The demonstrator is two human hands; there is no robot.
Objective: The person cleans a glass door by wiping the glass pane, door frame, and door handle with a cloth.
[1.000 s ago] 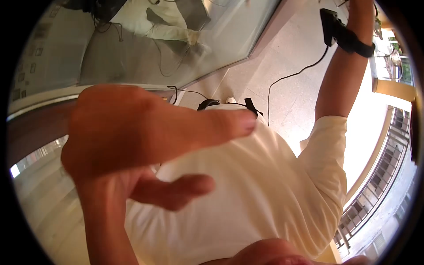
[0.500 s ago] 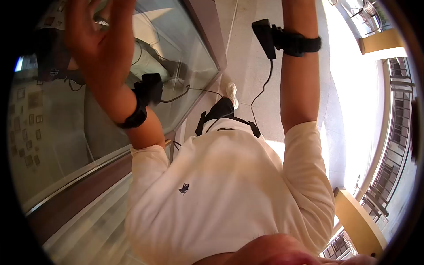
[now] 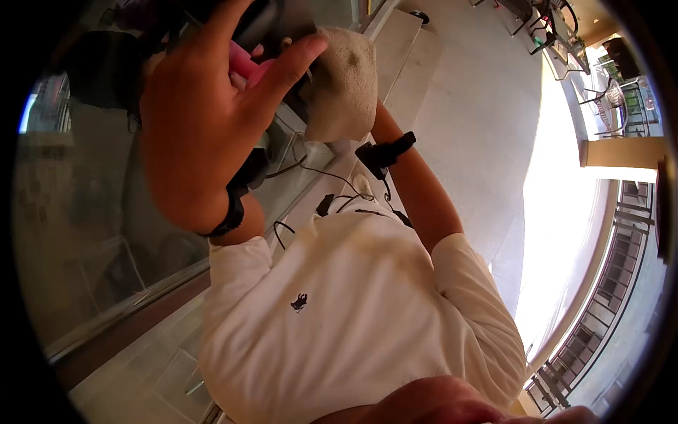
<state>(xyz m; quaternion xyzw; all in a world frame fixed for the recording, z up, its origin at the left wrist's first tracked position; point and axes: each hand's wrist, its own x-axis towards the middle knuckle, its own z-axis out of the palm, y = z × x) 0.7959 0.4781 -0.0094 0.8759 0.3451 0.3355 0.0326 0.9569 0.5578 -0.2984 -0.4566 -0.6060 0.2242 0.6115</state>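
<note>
At the upper left, my left hand point(image 3: 212, 106) is curled around a pink handle point(image 3: 251, 67), its thumb stretched toward a beige cloth point(image 3: 346, 88). The cloth looks rough and thick, and hangs just right of the thumb. My right forearm point(image 3: 420, 180) reaches up behind the cloth, which hides most of my right hand; the hand appears to hold it. A dark, blurred object point(image 3: 279, 25) lies between the hands, too unclear to name. Black straps with small devices and cables sit on both wrists.
A large glass pane point(image 3: 106, 212) with reflections stands on the left, above a brown frame point(image 3: 134, 307). Pale floor point(image 3: 466, 106) lies to the right. Chairs and a table point(image 3: 558, 35) are at the upper right, a railing point(image 3: 618, 261) at the far right. A black cable point(image 3: 332, 173) hangs near the waist.
My right arm has swung left and inward, and the beige cloth has come into view. My left hand, seen empty before, has moved nearer the middle and is now closed around the pink handle.
</note>
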